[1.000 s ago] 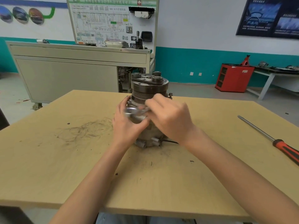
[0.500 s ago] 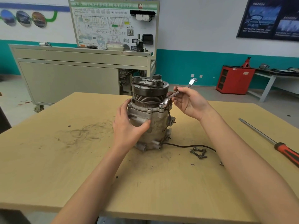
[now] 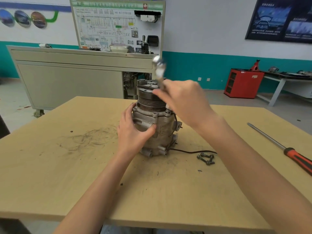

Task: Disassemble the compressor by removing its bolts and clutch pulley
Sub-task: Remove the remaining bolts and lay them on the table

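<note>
with the compressor (image 3: 158, 130) upright toward the table's (image 3: 50, 166) far edge, the left hand (image 3: 133, 134) gripping its body should brace firmly while the right hand (image 3: 184, 102), clutching the wrench (image 3: 159, 70), seats it squarely on a flange bolt (image 3: 167, 111).

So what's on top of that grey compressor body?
The grooved clutch pulley, capped by a plate with a round boss. The right hand, gripping a wrench, covers the pulley's right side, so that part cannot be seen.

Screwdriver (image 3: 278, 145) on wooden table (image 3: 50, 174)
</note>
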Tool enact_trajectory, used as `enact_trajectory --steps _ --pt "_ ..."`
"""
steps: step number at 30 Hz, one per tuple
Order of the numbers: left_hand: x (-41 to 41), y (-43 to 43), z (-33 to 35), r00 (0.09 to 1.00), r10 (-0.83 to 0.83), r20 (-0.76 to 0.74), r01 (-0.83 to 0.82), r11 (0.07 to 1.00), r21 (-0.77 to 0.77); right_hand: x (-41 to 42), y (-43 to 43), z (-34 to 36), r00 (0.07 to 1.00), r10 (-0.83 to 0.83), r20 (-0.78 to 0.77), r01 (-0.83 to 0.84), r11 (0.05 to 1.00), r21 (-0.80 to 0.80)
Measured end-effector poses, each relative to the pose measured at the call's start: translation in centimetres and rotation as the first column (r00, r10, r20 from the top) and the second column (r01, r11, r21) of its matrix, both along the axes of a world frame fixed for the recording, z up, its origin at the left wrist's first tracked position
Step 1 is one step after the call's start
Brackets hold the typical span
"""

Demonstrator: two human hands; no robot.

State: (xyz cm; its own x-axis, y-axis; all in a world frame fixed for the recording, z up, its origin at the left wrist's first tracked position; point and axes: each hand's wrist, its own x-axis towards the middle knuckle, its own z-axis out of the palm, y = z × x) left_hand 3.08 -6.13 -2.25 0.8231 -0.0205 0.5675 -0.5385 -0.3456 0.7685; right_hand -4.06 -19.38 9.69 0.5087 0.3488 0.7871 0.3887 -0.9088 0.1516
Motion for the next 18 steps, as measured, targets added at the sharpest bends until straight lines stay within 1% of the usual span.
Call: enact_trajectory --steps 2,4,6,9,11,13,18 --pt "0.1 -0.1 -0.1 1.0 0.009 0.001 -0.009 1.0 0.005 -0.1 1.3 -0.7 0.995 -0.056 0.077 0.069 0.984 -0.166" --pt "0.4 -0.2 -0.3 0.999 0.036 -0.005 -0.035 0.999 0.017 -0.1 2.3 -1.8 0.972 -0.15 0.183 0.198 0.939 -0.281" --pt "0.6 -0.3 -0.4 0.998 0.062 -0.022 -0.061 0.998 0.029 -0.2 3.4 -2.6 0.93 -0.226 0.289 0.318 0.889 -0.329" --pt "1.2 -0.4 -0.2 0.996 0.082 -0.025 -0.079 0.992 0.103 0.1 4.7 -3.8 0.892 -0.259 0.37 0.385 0.865 -0.323" --pt "1.4 -0.4 -0.2 0.999 0.051 -0.012 -0.049 0.995 0.091 0.3 5.5 -4.5 0.879 -0.279 0.386 0.407 0.86 -0.307" --pt "1.5 -0.3 -0.3 1.0 0.02 0.001 -0.02 0.998 0.062 0.6 5.9 -5.0 0.884 -0.285 0.37 0.41 0.853 -0.322" --pt "1.4 -0.2 -0.3 0.999 0.037 0.023 -0.039 0.993 0.108 0.9 6.3 -5.6 0.904 -0.291 0.314 0.394 0.851 -0.347"
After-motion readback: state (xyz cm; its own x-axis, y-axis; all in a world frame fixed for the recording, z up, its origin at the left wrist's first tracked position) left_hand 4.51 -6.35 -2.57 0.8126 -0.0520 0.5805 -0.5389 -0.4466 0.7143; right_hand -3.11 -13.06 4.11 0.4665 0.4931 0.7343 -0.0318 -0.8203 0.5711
